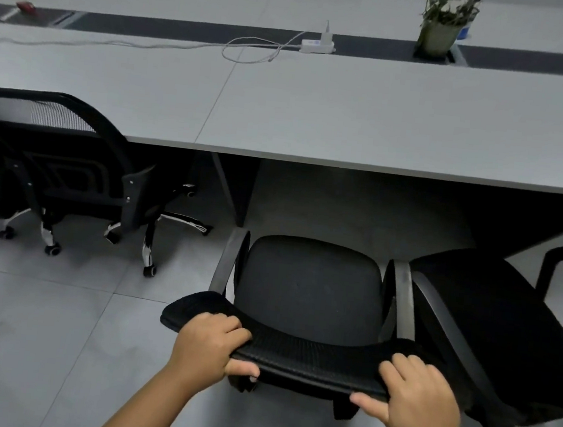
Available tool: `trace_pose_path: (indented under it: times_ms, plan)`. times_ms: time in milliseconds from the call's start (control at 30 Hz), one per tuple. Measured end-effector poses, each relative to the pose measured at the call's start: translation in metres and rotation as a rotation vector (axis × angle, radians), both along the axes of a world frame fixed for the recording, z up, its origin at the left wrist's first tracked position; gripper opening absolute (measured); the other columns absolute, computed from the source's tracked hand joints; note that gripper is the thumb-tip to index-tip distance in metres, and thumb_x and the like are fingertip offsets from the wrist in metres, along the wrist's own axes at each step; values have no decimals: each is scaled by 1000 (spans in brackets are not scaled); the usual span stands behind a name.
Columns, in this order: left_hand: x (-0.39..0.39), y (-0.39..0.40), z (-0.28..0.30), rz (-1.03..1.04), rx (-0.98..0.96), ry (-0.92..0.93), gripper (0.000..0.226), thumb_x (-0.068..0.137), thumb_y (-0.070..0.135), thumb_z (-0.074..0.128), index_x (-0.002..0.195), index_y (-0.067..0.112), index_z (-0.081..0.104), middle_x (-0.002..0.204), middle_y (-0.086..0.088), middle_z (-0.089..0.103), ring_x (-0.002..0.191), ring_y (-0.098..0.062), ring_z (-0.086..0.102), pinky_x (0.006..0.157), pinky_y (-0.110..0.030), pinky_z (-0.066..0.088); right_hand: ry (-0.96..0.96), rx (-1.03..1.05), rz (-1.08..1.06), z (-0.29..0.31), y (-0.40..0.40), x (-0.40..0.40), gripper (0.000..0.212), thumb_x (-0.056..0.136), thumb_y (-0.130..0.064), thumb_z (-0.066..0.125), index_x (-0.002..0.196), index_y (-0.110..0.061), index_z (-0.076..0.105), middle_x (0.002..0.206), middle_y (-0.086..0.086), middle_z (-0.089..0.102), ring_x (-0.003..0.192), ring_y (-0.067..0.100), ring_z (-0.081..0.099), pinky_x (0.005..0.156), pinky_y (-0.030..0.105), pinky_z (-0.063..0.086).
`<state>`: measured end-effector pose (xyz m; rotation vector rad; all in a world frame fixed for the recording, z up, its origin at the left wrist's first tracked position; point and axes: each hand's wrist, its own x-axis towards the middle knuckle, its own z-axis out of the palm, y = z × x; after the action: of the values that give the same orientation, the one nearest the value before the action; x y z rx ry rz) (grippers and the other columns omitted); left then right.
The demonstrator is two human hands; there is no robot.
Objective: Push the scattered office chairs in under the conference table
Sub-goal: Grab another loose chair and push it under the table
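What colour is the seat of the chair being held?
Black, the seat of the chair both hands grip by its backrest; head view.

The middle chair stands before the conference table, its seat short of the edge, with a second chair just beside it on the right. Left, a third chair sits tucked against the table. On the tabletop behind lie a power strip and, to its right, a potted plant.

potted plant, white power strip (cable looped), red object
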<state>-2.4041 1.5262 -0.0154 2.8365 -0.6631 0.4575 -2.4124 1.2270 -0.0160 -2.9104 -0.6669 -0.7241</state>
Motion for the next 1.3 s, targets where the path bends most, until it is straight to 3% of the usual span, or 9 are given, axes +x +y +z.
trace_pose_path:
  times_ms: [67,233,533,600,967,1033,1200,1300]
  plan:
    - [17,-8,-3,7,-11,-1,81,84,70,9,56,21,67,49,9,56,42,-9,53,56,-23,28,-2,-4,4,0,-8,20,74,85,-67,22,47,-11,51,45,2,44,52,18,35,53,31,21]
    - [69,-26,-4,28,-33,-15,80,84,70,9,56,23,66,49,12,56,43,-6,53,57,-23,28,-27,-10,18,0,-26,80,74,86,-68,21,47,-13,51,45,0,45,42,17,42,53,29,22]
    - [158,-56,5,124,57,64,72,87,66,7,65,32,67,56,21,58,51,4,54,67,-19,34,-39,-15,62,3,-51,191,76,87,-67,15,45,-15,52,44,-2,45,39,15,45,53,30,24]
    - [173,-66,8,173,77,65,65,85,67,14,62,34,65,54,23,55,51,6,51,65,-17,36,-53,-21,74,3,-57,216,76,86,-67,15,44,-15,52,43,-2,45,39,15,45,53,29,24]
    - [265,-60,0,169,142,-103,60,91,57,13,70,23,57,56,9,56,48,-11,50,59,-25,23,-15,10,124,9,-53,325,77,86,-67,7,44,-16,48,43,-3,43,39,14,41,49,26,17]
    - [285,-43,3,192,137,-107,61,91,57,8,71,24,56,56,8,56,50,-11,49,57,-27,22,-18,31,118,7,-34,340,77,87,-66,8,44,-16,48,44,-3,43,40,14,39,44,23,17]
    - [328,-6,8,194,147,-62,62,92,57,7,76,22,56,56,5,58,48,-15,52,56,-29,20,39,72,91,10,6,384,76,86,-67,11,48,-13,50,50,-1,46,50,15,37,50,24,12]
    - [348,19,5,165,137,-30,51,91,57,9,82,23,45,61,2,60,51,-17,51,55,-29,20,52,103,87,4,29,395,75,85,-67,15,53,-11,51,51,1,47,57,15,28,53,28,8]
